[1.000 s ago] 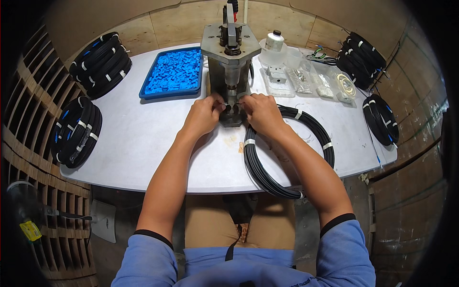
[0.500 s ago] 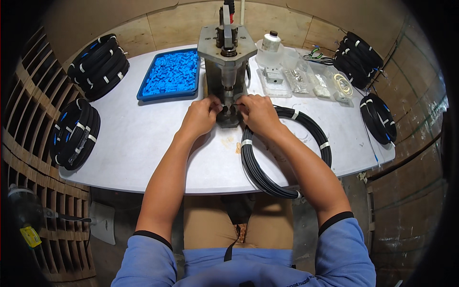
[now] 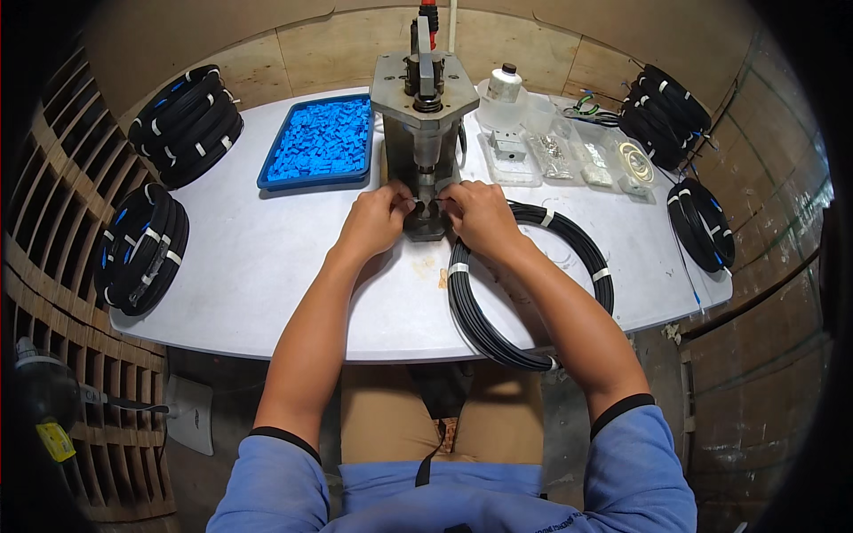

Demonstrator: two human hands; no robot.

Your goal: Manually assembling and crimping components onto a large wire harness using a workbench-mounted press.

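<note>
A metal bench press (image 3: 425, 98) stands upright in the middle of the table, its narrow ram coming down to a small die (image 3: 427, 213) at the base. My left hand (image 3: 377, 217) is closed in a pinch at the left side of the die. From the right, my right hand (image 3: 478, 213) pinches close against the same spot. What either hand's fingertips hold is too small and hidden to make out. A coil of black cable (image 3: 607, 258), bound with white tape, lies flat under my right wrist and forearm, its near side reaching past the table edge.
Left of the press sits a blue tray (image 3: 311, 184) full of small blue connectors. Taped cable coils (image 3: 191, 133) stand at the far left, with others (image 3: 700, 226) at right. Behind the right hand are a white bottle (image 3: 505, 84) and clear boxes of small parts (image 3: 553, 158).
Both hands stay at the die, with only a slight shift of the fingers. The whole view has moved a little; press, tray and coils remain in place.
</note>
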